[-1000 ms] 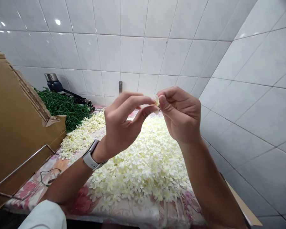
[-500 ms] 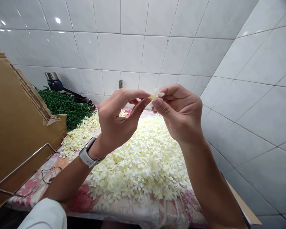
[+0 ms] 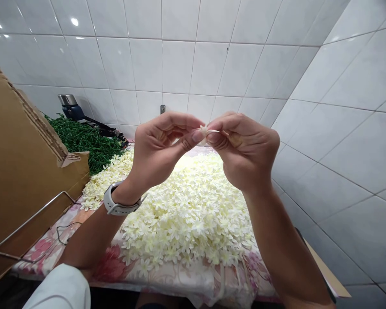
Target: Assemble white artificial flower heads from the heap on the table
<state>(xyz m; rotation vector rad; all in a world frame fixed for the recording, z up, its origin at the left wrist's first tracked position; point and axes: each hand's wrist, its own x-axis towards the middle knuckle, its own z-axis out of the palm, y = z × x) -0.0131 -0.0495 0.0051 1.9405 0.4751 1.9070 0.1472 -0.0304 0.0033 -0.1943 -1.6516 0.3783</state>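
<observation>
Both my hands are raised in front of me, above a big heap of cream fabric flowers (image 3: 193, 214). My left hand (image 3: 157, 148), with a white watch on the wrist, and my right hand (image 3: 244, 150) meet fingertip to fingertip. Between them they pinch one small cream flower (image 3: 206, 131), thumb and forefinger of each hand closed on it. Most of that flower is hidden by the fingers.
The flowers lie on a pink floral cloth (image 3: 180, 279) in a white-tiled corner. A pile of green stems (image 3: 83, 143) and a dark blue flask (image 3: 70, 109) sit at the back left. A brown cardboard box (image 3: 22, 171) with a metal wire handle stands on the left.
My hands have risen slightly and closed in on each other. The left wrist has turned, and the pinched flower now shows less between the fingertips.
</observation>
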